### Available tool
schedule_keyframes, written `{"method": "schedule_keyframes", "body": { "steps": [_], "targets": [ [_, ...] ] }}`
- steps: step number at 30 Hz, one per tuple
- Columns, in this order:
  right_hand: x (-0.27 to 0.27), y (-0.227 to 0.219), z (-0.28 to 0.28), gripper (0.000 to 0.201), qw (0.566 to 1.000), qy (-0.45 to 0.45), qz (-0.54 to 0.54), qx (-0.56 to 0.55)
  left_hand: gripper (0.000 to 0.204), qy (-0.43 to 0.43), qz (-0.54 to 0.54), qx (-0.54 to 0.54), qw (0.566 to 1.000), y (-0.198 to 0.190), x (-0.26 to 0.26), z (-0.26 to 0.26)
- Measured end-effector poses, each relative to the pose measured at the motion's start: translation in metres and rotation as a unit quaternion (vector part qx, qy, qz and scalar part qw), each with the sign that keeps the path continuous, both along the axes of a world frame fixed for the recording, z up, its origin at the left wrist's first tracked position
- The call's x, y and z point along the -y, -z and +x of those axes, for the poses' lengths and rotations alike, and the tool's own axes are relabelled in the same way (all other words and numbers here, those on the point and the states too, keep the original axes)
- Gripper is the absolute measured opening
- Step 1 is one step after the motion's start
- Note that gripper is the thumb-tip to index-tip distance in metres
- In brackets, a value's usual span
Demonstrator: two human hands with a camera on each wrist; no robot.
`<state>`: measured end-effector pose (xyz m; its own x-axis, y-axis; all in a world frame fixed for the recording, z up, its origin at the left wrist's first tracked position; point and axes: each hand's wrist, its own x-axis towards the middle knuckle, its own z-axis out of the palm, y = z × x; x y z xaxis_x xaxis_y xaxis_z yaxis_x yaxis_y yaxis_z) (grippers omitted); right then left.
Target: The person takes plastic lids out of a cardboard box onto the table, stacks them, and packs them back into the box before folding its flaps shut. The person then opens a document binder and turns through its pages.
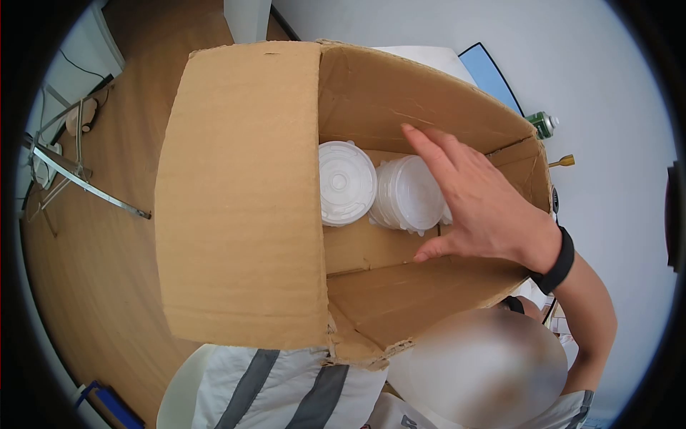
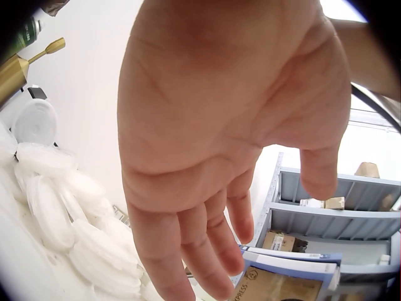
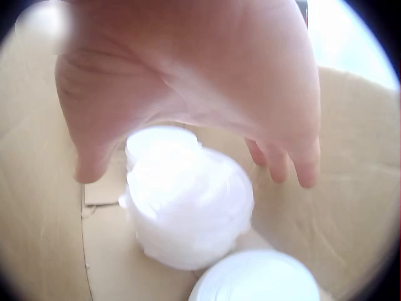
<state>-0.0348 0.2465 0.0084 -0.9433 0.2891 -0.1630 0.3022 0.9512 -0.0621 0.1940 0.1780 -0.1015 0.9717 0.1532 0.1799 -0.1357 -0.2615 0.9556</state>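
Observation:
My right hand [image 1: 479,189] reaches into the cardboard box [image 1: 243,193] from the right, fingers and thumb spread apart. Below its palm in the right wrist view lies a stack of white round plastic lids [image 3: 188,213], with air between hand and stack. A second stack of lids [image 1: 348,182] is beside it, toward the box's folded-out flap. My left hand [image 2: 200,138] shows its palm in the left wrist view, fingers loosely extended and holding nothing. More white round lids [image 2: 81,219] lie heaped to the left in that view. The left hand itself is hidden in the head view.
Tall cardboard walls surround the stacks. Beyond the box are a green can [image 1: 542,125] and a gold-coloured tool [image 1: 562,161]. A metal-framed stand [image 1: 86,171] is on the wooden floor at left. Blue-grey shelving [image 2: 338,219] holds small boxes.

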Motion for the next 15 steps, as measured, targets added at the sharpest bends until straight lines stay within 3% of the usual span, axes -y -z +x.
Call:
{"method": "schedule_keyframes", "body": {
  "steps": [2,4,5,6,7,8,9,11,15],
  "targets": [
    [0.011,-0.031,-0.005,0.087,0.999,0.021,0.000,-0.031,0.063,-0.007,0.008,-0.001,1.000,0.000,-0.006,-0.003],
    [0.018,-0.056,-0.009,0.055,0.981,0.119,-0.103,0.114,0.063,-0.013,0.016,-0.004,1.000,0.000,-0.011,-0.006],
    [0.017,-0.054,-0.010,0.055,0.981,0.119,-0.102,0.113,0.063,-0.015,0.021,-0.007,1.000,0.000,-0.014,-0.007],
    [0.015,-0.050,-0.012,0.055,0.927,0.143,-0.255,0.236,0.063,-0.015,0.028,-0.010,0.999,-0.001,-0.017,-0.007],
    [0.014,-0.044,-0.014,0.058,0.835,0.161,-0.397,0.347,0.063,-0.016,0.035,-0.015,0.999,-0.001,-0.020,-0.007],
    [0.013,-0.037,-0.019,0.065,0.814,0.107,-0.360,0.443,0.063,-0.016,0.042,-0.020,0.999,-0.001,-0.023,-0.007],
    [0.010,-0.025,-0.017,0.065,0.817,0.109,-0.359,0.437,0.062,-0.016,0.050,-0.026,0.998,0.000,-0.026,-0.007],
    [0.002,-0.001,-0.008,0.067,0.873,0.063,-0.288,0.390,0.062,-0.012,0.069,-0.040,0.997,0.000,-0.031,-0.007],
    [-0.008,-0.001,-0.007,0.060,0.886,0.093,-0.275,0.361,0.062,0.023,0.125,-0.060,0.990,-0.009,-0.031,0.002]
  ]
}}
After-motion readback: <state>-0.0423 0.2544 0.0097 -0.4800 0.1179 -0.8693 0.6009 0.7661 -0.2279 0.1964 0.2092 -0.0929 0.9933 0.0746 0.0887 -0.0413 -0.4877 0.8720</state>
